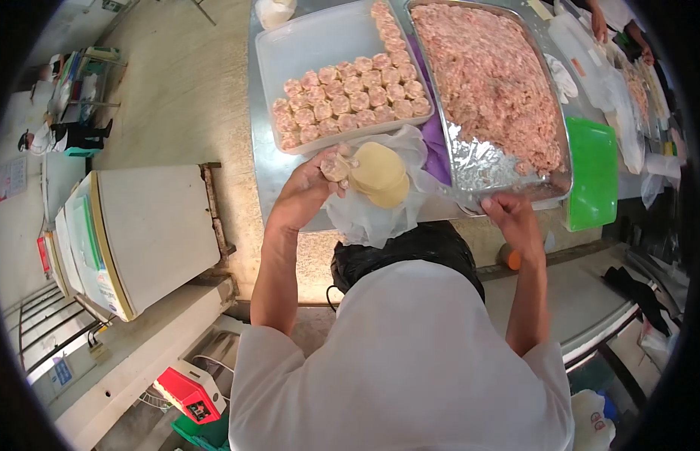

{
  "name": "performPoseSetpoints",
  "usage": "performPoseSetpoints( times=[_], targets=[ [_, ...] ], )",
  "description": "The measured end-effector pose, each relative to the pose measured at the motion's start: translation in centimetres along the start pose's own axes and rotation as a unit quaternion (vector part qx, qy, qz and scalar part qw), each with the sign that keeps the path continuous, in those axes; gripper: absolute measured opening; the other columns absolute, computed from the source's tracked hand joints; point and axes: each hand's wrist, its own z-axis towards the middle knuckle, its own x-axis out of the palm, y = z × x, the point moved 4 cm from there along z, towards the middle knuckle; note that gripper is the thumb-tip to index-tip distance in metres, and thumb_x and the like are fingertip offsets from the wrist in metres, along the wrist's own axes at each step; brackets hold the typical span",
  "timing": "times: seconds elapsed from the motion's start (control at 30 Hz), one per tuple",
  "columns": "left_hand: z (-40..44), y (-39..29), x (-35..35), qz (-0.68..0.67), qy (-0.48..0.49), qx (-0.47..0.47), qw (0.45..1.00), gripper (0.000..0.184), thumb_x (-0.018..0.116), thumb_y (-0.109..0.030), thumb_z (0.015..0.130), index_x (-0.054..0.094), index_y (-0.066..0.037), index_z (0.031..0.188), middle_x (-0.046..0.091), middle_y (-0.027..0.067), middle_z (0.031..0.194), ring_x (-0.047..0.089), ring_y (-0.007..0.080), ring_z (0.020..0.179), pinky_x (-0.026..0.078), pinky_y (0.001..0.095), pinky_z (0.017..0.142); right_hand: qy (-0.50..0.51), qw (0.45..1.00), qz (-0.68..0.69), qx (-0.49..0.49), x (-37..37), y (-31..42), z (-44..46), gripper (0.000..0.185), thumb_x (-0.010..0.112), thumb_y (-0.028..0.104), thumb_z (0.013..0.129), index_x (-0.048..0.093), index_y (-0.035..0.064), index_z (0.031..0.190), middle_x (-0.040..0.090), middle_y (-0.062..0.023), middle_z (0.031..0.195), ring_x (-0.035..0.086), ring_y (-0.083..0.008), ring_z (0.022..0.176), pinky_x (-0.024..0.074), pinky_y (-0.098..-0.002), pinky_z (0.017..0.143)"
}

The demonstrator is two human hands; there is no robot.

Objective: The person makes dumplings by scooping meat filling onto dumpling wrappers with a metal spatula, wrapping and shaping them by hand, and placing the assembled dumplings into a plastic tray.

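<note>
A filled dumpling sits in the fingers of my left hand, just below a white plastic tray that holds rows of dumplings. Beside it, round yellow wrappers lie stacked on a clear plastic bag. My right hand is closed at the near edge of a metal tray; what its fingers hold there is too small to make out. Minced meat fills most of that metal tray.
Purple cloth lies between the trays on the metal table. A green board is right of the metal tray. Another person's hands show at upper right, and a seated person is far left.
</note>
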Motion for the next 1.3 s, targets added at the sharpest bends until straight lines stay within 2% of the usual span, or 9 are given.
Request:
performPoseSetpoints(
  times=[0.2, 0.37, 0.67, 0.87, 0.97, 1.07, 1.17, 1.27, 1.3],
  targets=[
    [-0.2, -4.1, -2.2, 0.134, -0.125, 0.076, 0.980, 0.059, 0.058, 0.014, 0.080, 0.054, -0.002, 0.137, 0.066, 0.0077, 0.117, 0.062, 0.0163, 0.095, 0.051, 0.0299, 0.080, -0.003, 0.999, 0.034, 0.033, 1.6, -1.5, -1.9, 0.034, 0.070, 0.023, 0.097, 0.061, -0.0010, 0.074, 0.043, 0.0058, 0.064, 0.036, -0.0061, 0.064, 0.0308, -0.0279, 0.056],
    [2.1, -10.1, -7.7, 0.299, -0.190, 0.137, 0.925, 0.043, 0.060, 0.008, 0.076, 0.058, -0.003, 0.117, 0.063, 0.0051, 0.102, 0.061, 0.0135, 0.088, 0.049, 0.0281, 0.065, -0.004, 0.998, 0.055, 0.021, 2.2, -2.8, -2.2, 0.034, 0.070, 0.023, 0.098, 0.062, -0.0019, 0.075, 0.044, 0.0055, 0.063, 0.037, -0.0062, 0.064, 0.0317, -0.0283, 0.056],
    [8.6, -15.0, -9.2, 0.544, -0.135, -0.029, 0.828, 0.047, 0.062, -0.009, 0.079, 0.054, 0.002, 0.124, 0.060, 0.0062, 0.081, 0.054, 0.0127, 0.060, 0.038, 0.0280, 0.049, -0.007, 0.997, 0.071, -0.007, 2.9, -2.9, -2.6, 0.034, 0.070, 0.023, 0.098, 0.063, -0.0014, 0.075, 0.044, 0.0053, 0.063, 0.038, -0.0064, 0.064, 0.0331, -0.0281, 0.056],
    [10.2, -14.2, -9.0, 0.482, -0.103, -0.062, 0.868, 0.061, 0.063, -0.014, 0.080, 0.046, 0.005, 0.135, 0.058, 0.0056, 0.075, 0.050, 0.0124, 0.054, 0.036, 0.0297, 0.047, -0.006, 0.997, 0.082, 0.011, 2.8, -2.9, -3.5, 0.036, 0.069, 0.024, 0.098, 0.061, -0.0012, 0.074, 0.044, 0.0048, 0.062, 0.038, -0.0068, 0.064, 0.0332, -0.0283, 0.056],
    [9.7, -14.6, -9.5, 0.498, -0.134, -0.070, 0.854, 0.055, 0.062, -0.009, 0.078, 0.053, 0.004, 0.131, 0.061, 0.0066, 0.081, 0.058, 0.0140, 0.067, 0.041, 0.0292, 0.055, 0.001, 0.997, 0.073, 0.007, 2.8, -3.0, -3.6, 0.036, 0.069, 0.024, 0.098, 0.062, -0.0013, 0.074, 0.045, 0.0049, 0.063, 0.039, -0.0066, 0.064, 0.0333, -0.0280, 0.056],
    [10.6, -14.9, -11.3, 0.606, -0.087, 0.144, 0.777, 0.049, 0.059, -0.001, 0.077, 0.061, 0.001, 0.126, 0.069, 0.0129, 0.099, 0.064, 0.0220, 0.083, 0.050, 0.0332, 0.070, 0.000, 0.997, 0.074, 0.010, 2.9, -2.4, -3.6, 0.036, 0.069, 0.024, 0.099, 0.062, -0.0015, 0.074, 0.046, 0.0051, 0.063, 0.039, -0.0065, 0.064, 0.0333, -0.0280, 0.056],
    [10.7, -14.6, -12.2, 0.613, -0.050, 0.170, 0.770, 0.047, 0.055, 0.005, 0.079, 0.066, 0.000, 0.124, 0.071, 0.0137, 0.118, 0.065, 0.0257, 0.103, 0.051, 0.0350, 0.088, 0.003, 0.997, 0.078, 0.014, 3.0, -2.0, -3.6, 0.037, 0.068, 0.024, 0.099, 0.062, -0.0016, 0.073, 0.046, 0.0054, 0.063, 0.039, -0.0064, 0.064, 0.0330, -0.0278, 0.056],
    [10.7, -14.7, -11.3, 0.634, -0.088, 0.056, 0.766, 0.050, 0.055, 0.005, 0.079, 0.067, -0.001, 0.127, 0.069, 0.0148, 0.128, 0.066, 0.0275, 0.108, 0.052, 0.0353, 0.092, 0.001, 0.996, 0.088, 0.007, 3.2, -2.4, -3.4, 0.036, 0.069, 0.024, 0.099, 0.062, -0.0015, 0.074, 0.046, 0.0055, 0.063, 0.039, -0.0062, 0.064, 0.0328, -0.0275, 0.055],
    [11.0, -14.5, -11.9, 0.644, -0.083, 0.065, 0.758, 0.051, 0.054, 0.006, 0.079, 0.067, 0.000, 0.128, 0.069, 0.0143, 0.128, 0.065, 0.0261, 0.113, 0.051, 0.0349, 0.094, 0.005, 0.996, 0.087, 0.008, 3.1, -2.5, -3.4, 0.035, 0.069, 0.023, 0.098, 0.063, -0.0015, 0.075, 0.046, 0.0055, 0.064, 0.039, -0.0062, 0.064, 0.0329, -0.0274, 0.055]
  ],
)
